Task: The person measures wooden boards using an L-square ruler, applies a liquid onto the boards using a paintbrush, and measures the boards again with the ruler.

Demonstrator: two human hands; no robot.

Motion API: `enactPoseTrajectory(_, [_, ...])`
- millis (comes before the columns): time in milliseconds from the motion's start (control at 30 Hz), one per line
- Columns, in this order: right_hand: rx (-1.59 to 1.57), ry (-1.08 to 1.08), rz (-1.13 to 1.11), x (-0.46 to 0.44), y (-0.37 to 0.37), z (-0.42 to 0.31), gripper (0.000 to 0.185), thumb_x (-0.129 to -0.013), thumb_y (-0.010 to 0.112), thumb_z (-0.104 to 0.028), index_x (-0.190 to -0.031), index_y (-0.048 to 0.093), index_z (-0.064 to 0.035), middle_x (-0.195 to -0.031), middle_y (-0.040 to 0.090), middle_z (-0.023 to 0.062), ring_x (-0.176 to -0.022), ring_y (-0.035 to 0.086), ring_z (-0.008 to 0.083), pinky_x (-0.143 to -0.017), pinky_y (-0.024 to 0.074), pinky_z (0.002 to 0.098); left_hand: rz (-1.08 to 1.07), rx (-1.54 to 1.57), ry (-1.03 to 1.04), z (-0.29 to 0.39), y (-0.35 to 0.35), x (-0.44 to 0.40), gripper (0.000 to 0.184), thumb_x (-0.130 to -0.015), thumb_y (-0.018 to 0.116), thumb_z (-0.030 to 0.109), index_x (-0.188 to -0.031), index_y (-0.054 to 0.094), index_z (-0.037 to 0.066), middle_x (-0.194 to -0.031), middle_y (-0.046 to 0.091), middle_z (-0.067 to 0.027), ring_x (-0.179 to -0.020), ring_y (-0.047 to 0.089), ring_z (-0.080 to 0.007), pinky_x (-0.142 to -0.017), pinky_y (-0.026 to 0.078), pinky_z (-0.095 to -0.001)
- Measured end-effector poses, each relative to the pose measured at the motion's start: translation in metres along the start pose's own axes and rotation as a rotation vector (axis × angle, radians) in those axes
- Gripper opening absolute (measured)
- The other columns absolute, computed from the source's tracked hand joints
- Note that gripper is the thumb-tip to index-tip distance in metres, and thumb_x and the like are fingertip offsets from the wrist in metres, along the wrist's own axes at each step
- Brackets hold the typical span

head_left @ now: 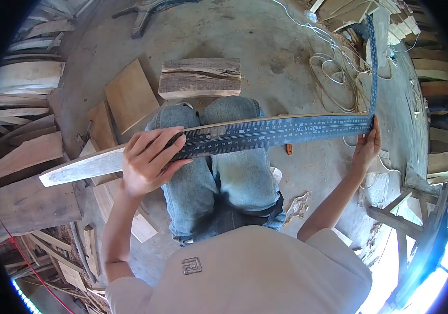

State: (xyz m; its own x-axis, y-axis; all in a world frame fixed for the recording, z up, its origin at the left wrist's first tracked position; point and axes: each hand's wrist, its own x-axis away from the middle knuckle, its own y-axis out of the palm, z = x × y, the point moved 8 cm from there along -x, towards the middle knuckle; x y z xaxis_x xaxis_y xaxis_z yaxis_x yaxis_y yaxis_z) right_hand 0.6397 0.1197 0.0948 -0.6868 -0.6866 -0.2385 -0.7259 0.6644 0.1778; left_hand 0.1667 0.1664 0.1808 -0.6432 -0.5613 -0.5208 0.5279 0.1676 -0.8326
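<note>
"Concrete floor (308,172), with a wooden block (200,78) beyond the knees (242,172). Where's the metal square (281,131)?"

"Over them, against a wood strip (85,166); the left grip (153,157) pinches both."

"And the right grip (369,144)?"

"Pinching the square's corner. Planks (30,76) lie left, cables (334,76) coil far right."

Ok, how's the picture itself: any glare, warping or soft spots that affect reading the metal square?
Head view: daylight blows out the lower right, behind the wooden stand; wide-angle curvature bows straight edges, with black corners; deep shadow between the knees of the jeans; the square's larger print reads, finest graduations don't.
</note>
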Motion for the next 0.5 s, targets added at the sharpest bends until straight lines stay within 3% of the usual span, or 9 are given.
enactPoseTrajectory(133, [-0.038, 0.029, 0.017, -0.004, -0.005, 0.001, 0.027, -0.089, 0.036, -0.006, -0.112, 0.048, 0.0012, -0.115, 0.049, 0.0091, -0.093, 0.054, 0.013, -0.075, 0.0474, 0.024, -0.004, -0.025, 0.003, 0.002, -0.001, -0.001, 0.043, -0.054, 0.071, 0.02, -0.093, 0.06, 0.007, -0.099, 0.059, -0.0042, -0.083, 0.055, -0.0182, -0.067, 0.043, -0.0287])
enactPoseTrajectory(200, [0.776, -0.151, 0.045, -0.02, -0.017, -0.009, 0.025, -0.086, 0.042, -0.007, -0.108, 0.05, 0.0008, -0.113, 0.05, 0.0117, -0.091, 0.055, 0.0208, -0.073, 0.0465, 0.0305, -0.001, -0.019, 0.013, 0.002, -0.001, -0.002, 0.043, -0.054, 0.071, 0.02, -0.093, 0.06, 0.007, -0.099, 0.058, -0.0043, -0.083, 0.055, -0.0183, -0.066, 0.043, -0.0287])
enactPoseTrajectory(233, [1.098, -0.262, 0.133, 0.006, 0.036, -0.058, 0.026, -0.081, 0.048, -0.008, -0.106, 0.051, -0.0004, -0.111, 0.05, 0.0159, -0.096, 0.052, 0.0279, -0.079, 0.041, 0.0345, -0.004, -0.011, 0.027, 0.002, -0.001, -0.002, 0.043, -0.054, 0.072, 0.02, -0.093, 0.06, 0.007, -0.099, 0.058, -0.0045, -0.083, 0.055, -0.0184, -0.066, 0.044, -0.0288])
enactPoseTrajectory(300, [1.148, -0.792, 0.001, 0.033, 0.108, -0.108, 0.033, -0.078, 0.052, -0.008, -0.111, 0.049, -0.0037, -0.112, 0.049, 0.017, -0.104, 0.047, 0.0306, -0.086, 0.0359, 0.038, -0.01, 0.013, 0.011, -0.001, -0.001, -0.004, 0.043, -0.054, 0.072, 0.02, -0.093, 0.06, 0.007, -0.099, 0.058, -0.0045, -0.082, 0.054, -0.0186, -0.066, 0.044, -0.029])
enactPoseTrajectory(400, [1.04, -0.719, -0.855, 0.075, 0.194, -0.108, 0.061, -0.064, 0.068, -0.021, -0.118, 0.043, -0.0067, -0.113, 0.049, 0.0133, -0.107, 0.044, 0.0291, -0.091, 0.0322, 0.0452, -0.019, 0.078, -0.005, -0.003, 0.002, -0.007, 0.042, -0.054, 0.072, 0.02, -0.092, 0.06, 0.007, -0.099, 0.058, -0.0043, -0.081, 0.054, -0.0189, -0.066, 0.044, -0.0294])
enactPoseTrajectory(500, [1.019, -0.588, -1.236, 0.11, 0.231, -0.09, 0.081, -0.049, 0.075, -0.028, -0.12, 0.041, -0.009, -0.105, 0.052, 0.0127, -0.099, 0.049, 0.0284, -0.09, 0.0336, 0.0442, -0.016, 0.118, -0.007, -0.006, 0.002, -0.007, 0.042, -0.054, 0.072, 0.021, -0.092, 0.06, 0.007, -0.099, 0.057, -0.0037, -0.081, 0.054, -0.019, -0.065, 0.044, -0.0298])
